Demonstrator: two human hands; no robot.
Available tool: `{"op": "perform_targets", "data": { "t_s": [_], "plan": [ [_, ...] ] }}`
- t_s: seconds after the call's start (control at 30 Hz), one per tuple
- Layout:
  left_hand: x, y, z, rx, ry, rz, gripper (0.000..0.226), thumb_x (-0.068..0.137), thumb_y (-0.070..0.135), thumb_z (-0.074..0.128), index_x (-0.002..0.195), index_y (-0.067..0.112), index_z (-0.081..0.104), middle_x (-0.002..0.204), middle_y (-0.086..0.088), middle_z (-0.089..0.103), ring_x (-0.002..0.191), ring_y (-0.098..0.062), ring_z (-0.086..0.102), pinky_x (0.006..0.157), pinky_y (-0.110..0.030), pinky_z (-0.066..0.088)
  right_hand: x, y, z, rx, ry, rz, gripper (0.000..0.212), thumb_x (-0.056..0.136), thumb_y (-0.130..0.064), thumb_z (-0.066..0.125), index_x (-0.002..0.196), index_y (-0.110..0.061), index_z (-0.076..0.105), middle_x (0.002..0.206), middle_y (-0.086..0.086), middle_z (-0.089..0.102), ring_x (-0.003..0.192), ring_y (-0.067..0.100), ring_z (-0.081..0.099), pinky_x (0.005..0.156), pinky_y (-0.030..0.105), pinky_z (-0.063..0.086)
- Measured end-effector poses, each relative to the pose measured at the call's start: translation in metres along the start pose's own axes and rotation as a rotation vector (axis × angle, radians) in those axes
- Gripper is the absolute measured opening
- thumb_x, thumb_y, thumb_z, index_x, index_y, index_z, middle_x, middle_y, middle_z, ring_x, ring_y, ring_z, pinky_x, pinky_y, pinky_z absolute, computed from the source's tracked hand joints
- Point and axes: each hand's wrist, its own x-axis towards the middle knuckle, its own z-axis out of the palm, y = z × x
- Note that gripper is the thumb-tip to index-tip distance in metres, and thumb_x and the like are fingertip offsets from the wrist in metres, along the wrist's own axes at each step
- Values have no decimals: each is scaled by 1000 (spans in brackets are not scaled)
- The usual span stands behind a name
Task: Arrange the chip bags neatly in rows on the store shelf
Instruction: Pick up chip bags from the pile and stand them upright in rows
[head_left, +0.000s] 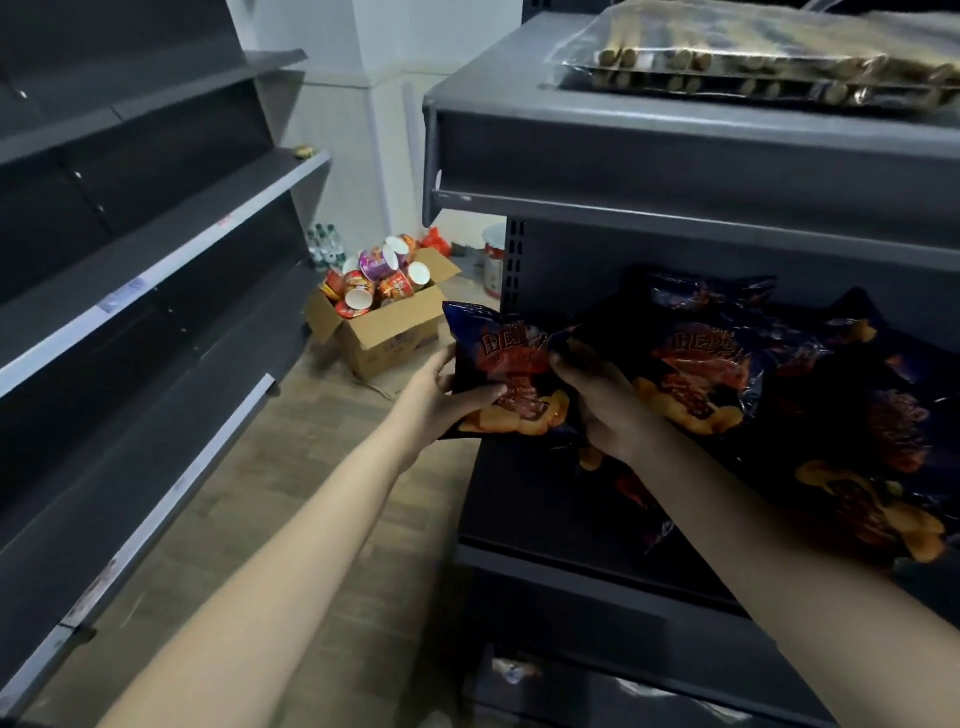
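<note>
Currently mid-placing: left hand grips the chip bag by its left edge, thumb across the front, right hand pinches its right edge, bag upright at the shelf end, just beside the loose pile of bags; next, likely, standing it squarely in a row

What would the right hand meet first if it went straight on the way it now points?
The right hand points up and left and grips the chip bag that the left hand also holds. Past that bag, it would probably meet the slotted shelf upright, though depth is unclear.
</note>
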Motion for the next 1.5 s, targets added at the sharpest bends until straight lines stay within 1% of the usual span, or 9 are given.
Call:
{"op": "perform_targets", "data": {
  "t_s": [0.1, 0.23, 0.4, 0.5, 0.63, 0.8, 1.0, 1.33, 1.5],
  "plan": [
    [11, 3, 4, 21, 33, -6, 64, 77, 13, 74, 134, 19, 46, 105, 10, 61, 79, 9, 60, 62, -8, 48, 1, 3, -5, -110, -12, -36, 93, 66, -51, 78, 142, -20, 36, 139, 4, 50, 125, 19, 51, 105, 42, 42],
    [29, 13, 7, 121, 10, 52, 61, 77, 18, 75, 131, 14, 47, 118, -1, 60, 91, -3, 58, 66, -10, 49, 5, -1, -9, -497, 123, -249, 60, 70, -25, 81, 121, -24, 49, 121, -2, 60, 113, 13, 57, 100, 37, 46],
    [59, 25, 17, 69, 0, 62, 62, 78, 10, 74, 132, 10, 44, 119, -9, 59, 100, -17, 58, 65, -13, 53, 30, -17, -16, -521, 318, -262, 66, 71, -17, 80, 128, -13, 47, 121, 6, 61, 112, 20, 58, 99, 39, 47],
    [73, 24, 25, 87, -63, 37, 82, 68, 8, 80, 137, 15, 37, 118, -5, 59, 107, -21, 58, 89, -38, 53, 40, -21, -22, -535, 365, -216, 65, 76, -11, 75, 132, -12, 43, 126, 6, 58, 116, 21, 55, 100, 35, 45],
    [80, 9, 41, 324, -112, 65, 92, 68, 16, 79, 143, 18, 25, 129, -7, 54, 120, -27, 49, 101, -42, 40, 53, -14, -24, -694, 462, -133, 75, 80, -20, 72, 142, -13, 30, 132, 10, 54, 122, 26, 51, 100, 32, 42],
    [91, 0, 51, 443, 26, 51, 83, 76, 27, 75, 143, 21, 26, 133, -9, 52, 120, -30, 49, 91, -33, 40, 42, 1, -11, -948, 472, -183, 90, 90, -22, 59, 150, -13, -7, 157, 15, 4, 142, 30, 18, 113, 32, 21],
    [95, -4, 54, 574, 37, 118, 56, 86, 22, 64, 136, 15, 38, 128, -13, 56, 114, -30, 52, 79, -26, 37, 28, 24, -17, -1482, 330, -224, 70, 93, -30, 50, 150, -16, 12, 156, 11, -20, 144, 37, 1, 116, 47, 20],
    [70, 6, 47, 453, 118, 200, 97, 68, 32, 79, 145, 11, 23, 143, -12, 37, 134, -29, 33, 101, -33, 33, -2, -4, -16, -1619, 364, -468, 60, 94, -33, 45, 146, -11, 27, 155, 19, 13, 142, 35, 16, 117, 47, 12],
    [52, 18, 65, 415, 190, 453, 79, 73, 27, 72, 140, 10, 33, 138, -14, 38, 125, -25, 41, 103, -30, 36, -34, -22, -52, -1680, 460, -574, 54, 88, -26, 57, 137, -9, 46, 144, 18, 38, 134, 38, 34, 113, 54, 16]
  ]
}}
